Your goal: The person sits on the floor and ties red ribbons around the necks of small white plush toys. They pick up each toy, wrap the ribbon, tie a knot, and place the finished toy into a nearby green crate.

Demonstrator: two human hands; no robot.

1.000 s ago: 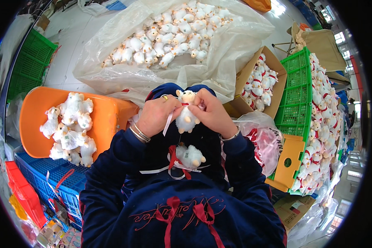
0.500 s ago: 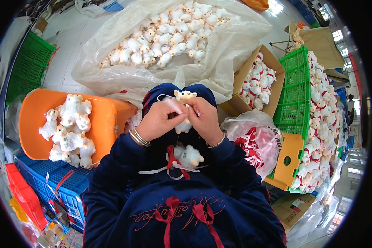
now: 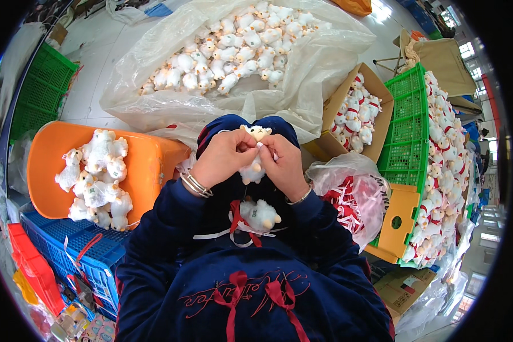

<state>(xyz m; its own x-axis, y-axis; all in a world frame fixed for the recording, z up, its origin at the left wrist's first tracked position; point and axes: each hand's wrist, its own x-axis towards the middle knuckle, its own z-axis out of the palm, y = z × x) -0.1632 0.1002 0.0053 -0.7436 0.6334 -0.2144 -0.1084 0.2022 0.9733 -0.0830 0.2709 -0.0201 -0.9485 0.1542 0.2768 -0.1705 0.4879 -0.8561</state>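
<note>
A small white plush lamb (image 3: 253, 172) is held upright over my lap, its head showing above my fingers. My left hand (image 3: 219, 159) is closed, thumb and fingertips pinched at the lamb's neck. From the other side my right hand (image 3: 283, 168) pinches at the same spot. Between the fingertips a short bit of white ribbon (image 3: 260, 145) shows; the rest of it is hidden. Closer to my body, a second plush lamb (image 3: 260, 216) lies on my lap beside a red ribbon (image 3: 234, 214) and white ribbon ends (image 3: 208, 235).
Ahead, a large plastic bag (image 3: 125, 85) holds many plush lambs. An orange chair (image 3: 45, 171) with several lambs stands left, near a blue crate (image 3: 51, 228). To the right are a cardboard box (image 3: 325, 117), a bag of red ribbons (image 3: 376, 211) and a green crate (image 3: 402, 142).
The white ribbon loop beside the lamb's head is no longer visible. My left hand has shifted slightly up and inward, and both hands' fingertips are closer together at the neck.
</note>
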